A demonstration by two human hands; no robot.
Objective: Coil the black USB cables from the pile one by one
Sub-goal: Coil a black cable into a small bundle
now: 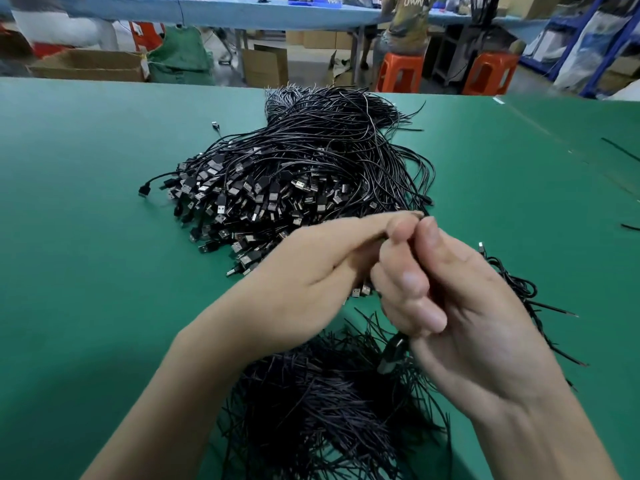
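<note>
Left hand (311, 282), right hand (467, 306) on one black cable (391, 355) (pile (294, 174) just beyond).

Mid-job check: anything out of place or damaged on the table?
Nothing looks damaged. A few strays lie off the main pile: one plug sticks out at its left edge, a loose tangle sits right of the right hand, and two strands lie near the right edge of the table.

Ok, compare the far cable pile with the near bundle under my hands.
The far pile is heaped high; the near bundle lies flatter. The far pile shows many USB plugs toward the camera; the near bundle shows mostly thin wire ends. Both are black cables on the green table.
</note>
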